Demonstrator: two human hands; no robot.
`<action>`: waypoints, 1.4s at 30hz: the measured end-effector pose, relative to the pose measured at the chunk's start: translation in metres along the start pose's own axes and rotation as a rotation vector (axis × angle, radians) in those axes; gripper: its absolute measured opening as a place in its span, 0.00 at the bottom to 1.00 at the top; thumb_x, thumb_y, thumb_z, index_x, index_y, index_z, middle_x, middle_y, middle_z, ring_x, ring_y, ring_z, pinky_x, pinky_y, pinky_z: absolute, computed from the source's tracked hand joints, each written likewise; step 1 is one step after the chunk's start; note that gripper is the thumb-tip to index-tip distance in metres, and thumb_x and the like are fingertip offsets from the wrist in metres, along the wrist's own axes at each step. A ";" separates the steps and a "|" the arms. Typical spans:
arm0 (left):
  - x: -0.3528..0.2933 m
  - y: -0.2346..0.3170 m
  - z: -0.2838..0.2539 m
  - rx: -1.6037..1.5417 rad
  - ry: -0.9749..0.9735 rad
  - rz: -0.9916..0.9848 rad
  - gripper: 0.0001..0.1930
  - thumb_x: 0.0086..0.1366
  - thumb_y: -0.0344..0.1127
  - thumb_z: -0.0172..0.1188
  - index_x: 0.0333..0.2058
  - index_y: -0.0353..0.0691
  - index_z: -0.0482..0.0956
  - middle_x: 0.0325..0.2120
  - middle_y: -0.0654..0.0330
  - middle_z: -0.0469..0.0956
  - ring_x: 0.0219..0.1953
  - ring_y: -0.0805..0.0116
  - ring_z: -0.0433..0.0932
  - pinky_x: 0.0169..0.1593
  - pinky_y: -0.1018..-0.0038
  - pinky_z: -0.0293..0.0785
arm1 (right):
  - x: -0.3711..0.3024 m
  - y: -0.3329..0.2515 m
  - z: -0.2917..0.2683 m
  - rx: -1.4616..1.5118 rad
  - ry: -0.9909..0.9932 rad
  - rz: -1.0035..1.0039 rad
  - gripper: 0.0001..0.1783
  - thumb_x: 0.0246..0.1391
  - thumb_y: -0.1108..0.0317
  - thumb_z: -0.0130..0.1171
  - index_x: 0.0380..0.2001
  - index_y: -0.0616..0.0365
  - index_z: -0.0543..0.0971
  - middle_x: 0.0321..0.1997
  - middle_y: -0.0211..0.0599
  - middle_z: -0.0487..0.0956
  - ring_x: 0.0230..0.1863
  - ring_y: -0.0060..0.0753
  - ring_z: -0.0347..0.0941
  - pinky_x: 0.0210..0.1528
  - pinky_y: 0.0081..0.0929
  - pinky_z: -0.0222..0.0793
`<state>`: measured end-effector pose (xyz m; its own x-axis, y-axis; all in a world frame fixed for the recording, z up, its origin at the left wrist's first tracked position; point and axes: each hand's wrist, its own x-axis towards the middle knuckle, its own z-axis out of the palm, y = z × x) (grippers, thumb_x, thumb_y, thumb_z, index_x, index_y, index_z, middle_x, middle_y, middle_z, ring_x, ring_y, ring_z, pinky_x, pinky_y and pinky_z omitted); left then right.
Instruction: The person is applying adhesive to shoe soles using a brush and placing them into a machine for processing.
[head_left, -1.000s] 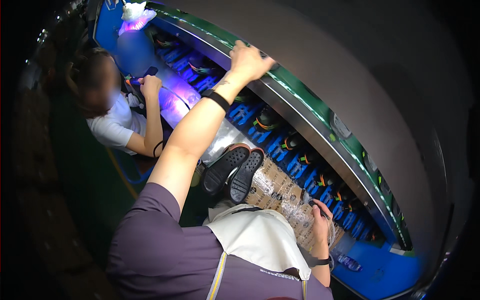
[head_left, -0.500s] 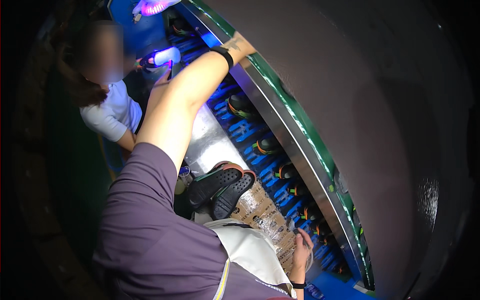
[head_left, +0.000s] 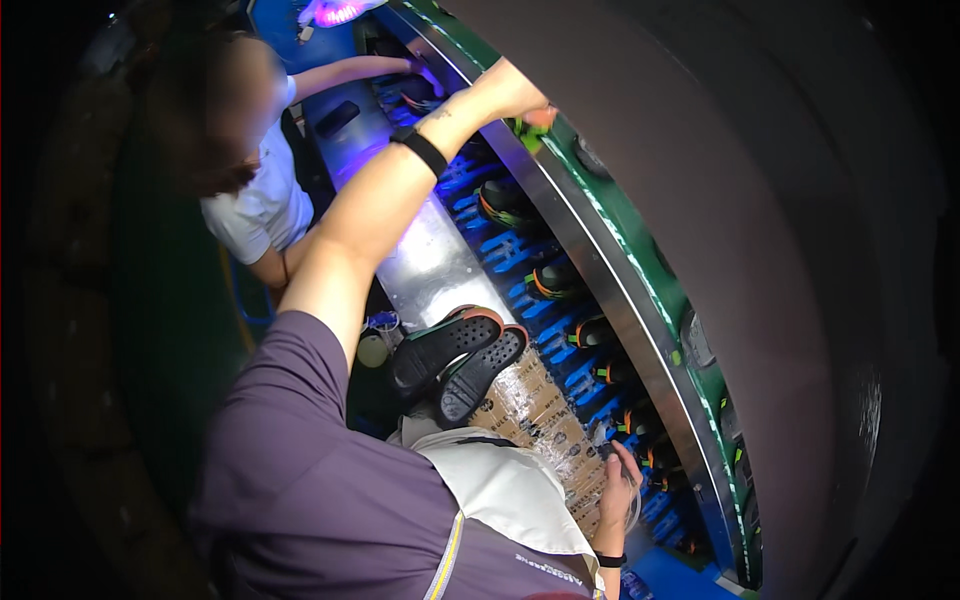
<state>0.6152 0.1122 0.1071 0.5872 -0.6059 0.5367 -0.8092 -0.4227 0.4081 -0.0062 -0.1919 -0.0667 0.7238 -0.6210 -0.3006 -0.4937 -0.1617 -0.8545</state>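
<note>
My left hand (head_left: 518, 92) reaches over the metal rail to the green-edged upper belt. Its fingers curl down, partly hidden, around a shoe's orange and bright green part (head_left: 533, 128). Low on the right, my right hand (head_left: 618, 487) is closed beside the cardboard-covered ledge. A thin clear tube (head_left: 635, 508) loops by its wrist, and something small and pale shows past the fingertips; its kind is unclear. Between my arms lie two black insoles (head_left: 483, 372) with perforated front ends, one overlapping the other.
Dark shoes (head_left: 553, 281) with orange and green trim stand in a row on blue racks (head_left: 508, 248) below the metal rail (head_left: 560, 215). A co-worker in a white shirt (head_left: 262, 200) reaches toward the racks at upper left. A round container (head_left: 373, 349) sits beside the ledge.
My left hand has shifted, and the orange and green part now shows under it. The co-worker no longer holds up the lit shoe and now has an arm stretched toward the racks.
</note>
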 end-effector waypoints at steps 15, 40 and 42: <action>-0.193 0.155 0.118 -0.902 0.813 -0.434 0.16 0.62 0.24 0.64 0.49 0.27 0.79 0.40 0.54 0.87 0.43 0.65 0.87 0.45 0.70 0.81 | -0.022 0.066 -0.039 0.620 -0.002 -0.049 0.11 0.65 0.72 0.61 0.48 0.63 0.83 0.35 0.28 0.81 0.29 0.16 0.72 0.34 0.15 0.68; -0.359 0.400 0.185 -2.074 0.033 -0.645 0.46 0.72 0.76 0.40 0.70 0.42 0.67 0.65 0.57 0.73 0.67 0.59 0.71 0.72 0.58 0.64 | -0.067 -0.090 -0.015 0.502 -0.224 -0.503 0.14 0.59 0.66 0.69 0.46 0.60 0.87 0.35 0.24 0.82 0.34 0.15 0.73 0.40 0.17 0.68; -0.355 0.408 0.186 -2.082 -0.012 -0.674 0.45 0.73 0.76 0.36 0.71 0.43 0.67 0.66 0.57 0.73 0.67 0.59 0.71 0.72 0.58 0.64 | -0.063 -0.100 -0.009 0.537 -0.211 -0.522 0.14 0.59 0.66 0.69 0.46 0.61 0.87 0.33 0.23 0.81 0.33 0.14 0.72 0.39 0.17 0.68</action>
<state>0.0730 0.0298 -0.0544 0.6862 -0.7273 0.0122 0.6364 0.6085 0.4741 -0.0064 -0.1434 0.0411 0.9012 -0.3991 0.1690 0.1987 0.0338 -0.9795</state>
